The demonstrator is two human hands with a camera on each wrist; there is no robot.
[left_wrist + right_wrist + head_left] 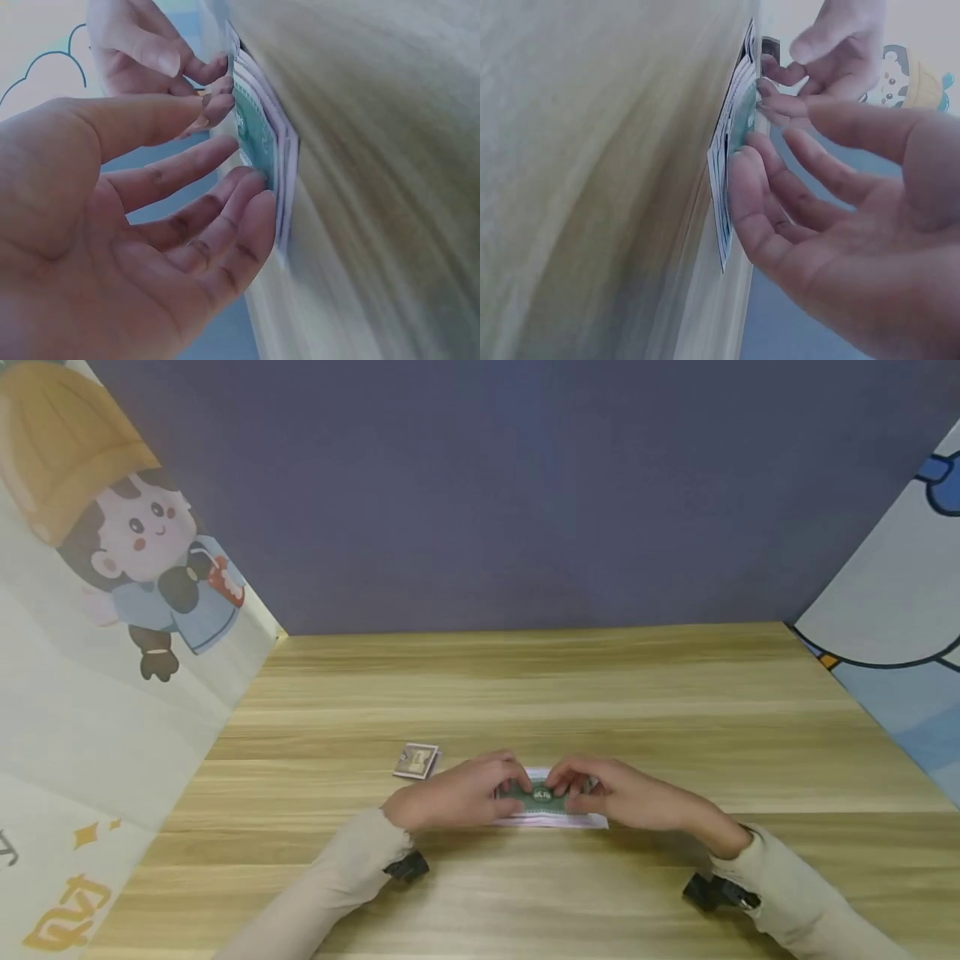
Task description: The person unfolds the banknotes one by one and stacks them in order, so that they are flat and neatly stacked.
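A small stack of printed papers point(543, 795) lies on the table between my hands, its top sheet green with ornate, banknote-like print and white-edged layers beneath. Seen from the left wrist, the layers point(283, 150) spread slightly at their edge. My left hand point(474, 787) rests loosely bent fingertips on the stack's left part. From the other side, my right hand point(628, 793) touches its right part with relaxed fingers. Both thumbs stand on the near side in the head view. In the right wrist view, the right fingers point(744, 180) lie against the green face.
A small folded brown-and-cream printed paper point(417, 761) lies just left of my left hand. The wooden table point(540, 685) meets a dark blue panel point(525, 493) at the back. Cartoon-printed walls point(90, 710) flank both sides. Dark devices point(407, 866) sit at the wrists.
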